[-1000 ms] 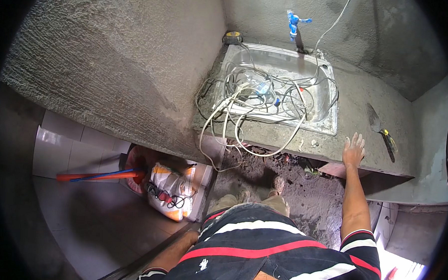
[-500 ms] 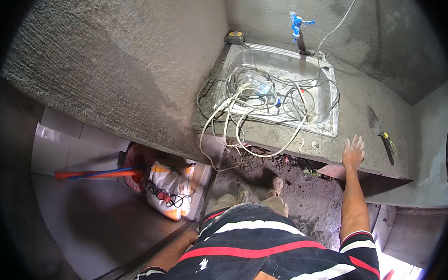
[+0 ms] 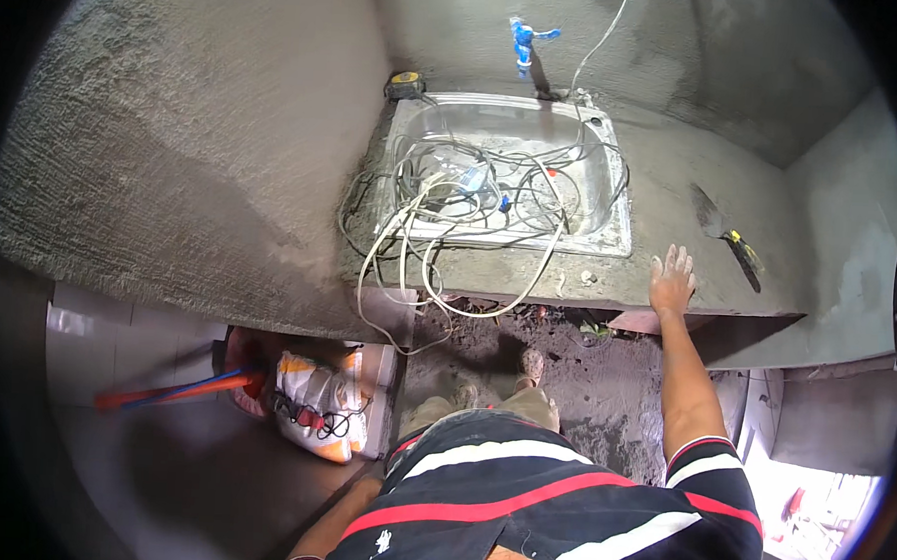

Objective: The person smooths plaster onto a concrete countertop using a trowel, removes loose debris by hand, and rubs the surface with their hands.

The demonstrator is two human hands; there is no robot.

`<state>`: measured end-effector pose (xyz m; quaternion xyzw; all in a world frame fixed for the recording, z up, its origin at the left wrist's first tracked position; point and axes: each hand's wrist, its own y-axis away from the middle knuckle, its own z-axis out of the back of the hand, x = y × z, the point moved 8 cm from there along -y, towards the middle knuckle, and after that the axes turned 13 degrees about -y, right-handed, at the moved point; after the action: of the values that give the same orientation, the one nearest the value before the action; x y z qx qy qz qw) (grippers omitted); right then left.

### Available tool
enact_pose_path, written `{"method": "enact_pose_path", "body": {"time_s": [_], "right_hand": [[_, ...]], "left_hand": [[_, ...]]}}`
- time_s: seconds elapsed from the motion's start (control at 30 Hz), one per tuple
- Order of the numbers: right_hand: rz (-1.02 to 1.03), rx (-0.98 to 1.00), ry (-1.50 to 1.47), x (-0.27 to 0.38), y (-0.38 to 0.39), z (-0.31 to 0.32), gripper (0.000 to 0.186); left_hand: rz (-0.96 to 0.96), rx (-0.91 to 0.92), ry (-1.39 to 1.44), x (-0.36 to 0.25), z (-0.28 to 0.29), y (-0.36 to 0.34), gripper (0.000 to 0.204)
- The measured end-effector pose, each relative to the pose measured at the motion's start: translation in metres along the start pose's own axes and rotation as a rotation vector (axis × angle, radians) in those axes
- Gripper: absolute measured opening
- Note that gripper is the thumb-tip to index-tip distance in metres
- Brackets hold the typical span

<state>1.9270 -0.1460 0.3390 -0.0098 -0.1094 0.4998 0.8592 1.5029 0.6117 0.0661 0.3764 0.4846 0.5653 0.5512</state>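
Note:
My right hand [image 3: 674, 277] lies flat on the front edge of the grey cement counter [image 3: 662, 209], its dusty fingers spread and holding nothing. To its right rests a trowel [image 3: 727, 237] with a flat grey blade and a black and yellow handle. Left of the hand, a metal sink [image 3: 610, 242] is set into the counter. Loops of white and dark cable [image 3: 442, 190] lie tangled across the sink and hang over the front. My left forearm [image 3: 344, 506] runs along my side, and the fingers of that hand are hidden.
A tape measure [image 3: 405, 85] sits at the sink's back left corner. Above the sink, a blue tap [image 3: 524, 45] juts from the wall. White and orange sacks [image 3: 313, 404] carry a corded red thing on the lower left, beside an orange pipe [image 3: 183, 389]. Rough rubble covers the ground underfoot.
The view has shifted, so the sink and counter appear further left. My right hand stays resting on the counter edge. The trowel, cables and sink keep their places relative to each other.

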Motion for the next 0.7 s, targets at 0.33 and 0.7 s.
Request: {"method": "enact_pose_path", "body": {"time_s": [0.33, 0.7], "right_hand": [[-0.006, -0.016, 0.012, -0.009, 0.001, 0.002, 0.065], [-0.004, -0.016, -0.025, 0.000, 0.003, 0.006, 0.065]], "left_hand": [[-0.022, -0.008, -0.027, 0.003, 0.010, -0.002, 0.051], [-0.032, 0.001, -0.057, 0.005, 0.026, -0.014, 0.051]]}}
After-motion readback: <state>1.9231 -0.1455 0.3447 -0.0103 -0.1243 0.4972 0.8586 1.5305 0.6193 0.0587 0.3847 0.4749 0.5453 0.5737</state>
